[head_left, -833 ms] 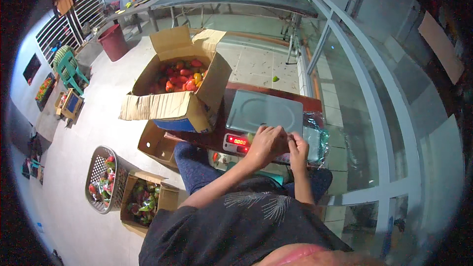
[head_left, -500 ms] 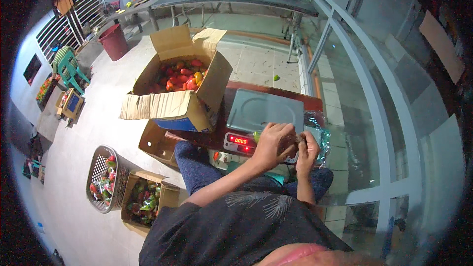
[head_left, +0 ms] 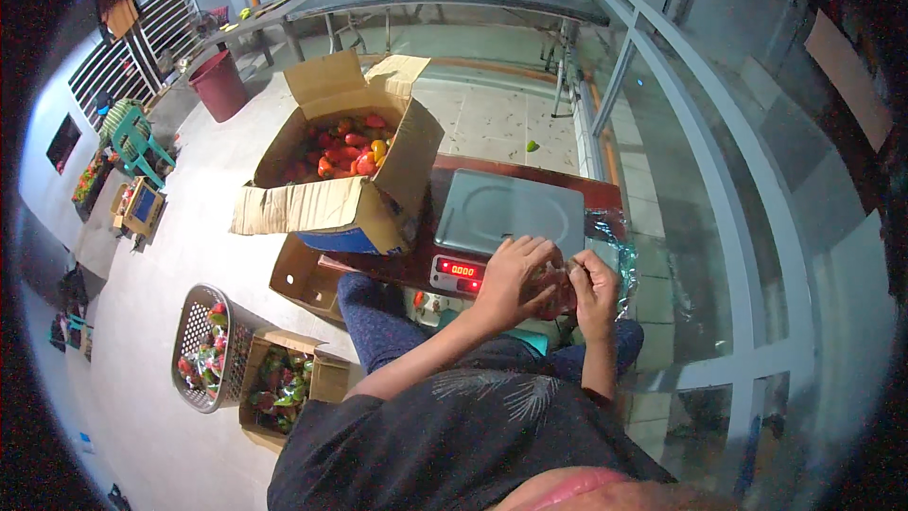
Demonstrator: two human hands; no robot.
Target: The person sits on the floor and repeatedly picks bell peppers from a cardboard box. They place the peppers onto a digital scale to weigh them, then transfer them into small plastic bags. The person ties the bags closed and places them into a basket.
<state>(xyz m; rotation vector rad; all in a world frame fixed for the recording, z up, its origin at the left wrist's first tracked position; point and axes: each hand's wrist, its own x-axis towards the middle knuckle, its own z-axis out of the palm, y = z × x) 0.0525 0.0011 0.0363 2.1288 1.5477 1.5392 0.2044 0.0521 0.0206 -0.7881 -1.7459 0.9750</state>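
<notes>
Clear plastic is gripped by the fingers of the left hand and right hand, near side of the scale; left, a box holds peppers.

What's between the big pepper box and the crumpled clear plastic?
A digital scale lies between the big pepper box and the crumpled clear plastic, in the head view.

The left hand covers part of the scale ahead; what lies between it and the right hand is mostly hidden. Left of them, the box partly hides the lower box; farther left, a carton has indistinct contents.
</notes>
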